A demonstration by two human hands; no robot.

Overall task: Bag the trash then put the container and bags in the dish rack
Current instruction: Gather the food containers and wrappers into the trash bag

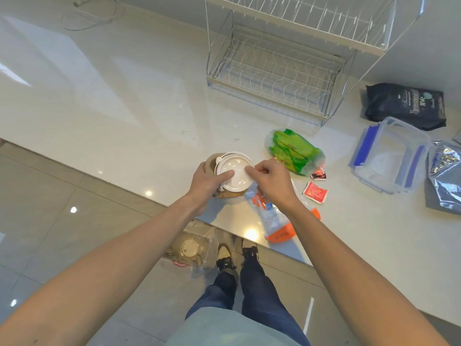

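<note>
A round brown container with a white lid (234, 171) stands near the counter's front edge. My left hand (205, 179) wraps its left side with the thumb on the lid. My right hand (270, 182) pinches the lid's right rim. Under my right wrist lies a clear bag with orange print (274, 221). A clear bag of green wrappers (294, 152) lies just right of the container, with two red sachets (314, 192) beside it. The two-tier wire dish rack (274, 71) stands at the back.
A clear lidded box with blue clips (389, 156), a black pouch (406, 106) and a silver pouch (445, 176) lie at the right. A white cable (94, 13) lies at the far left. The counter edge (174, 203) runs diagonally below my hands, with floor and my feet beyond.
</note>
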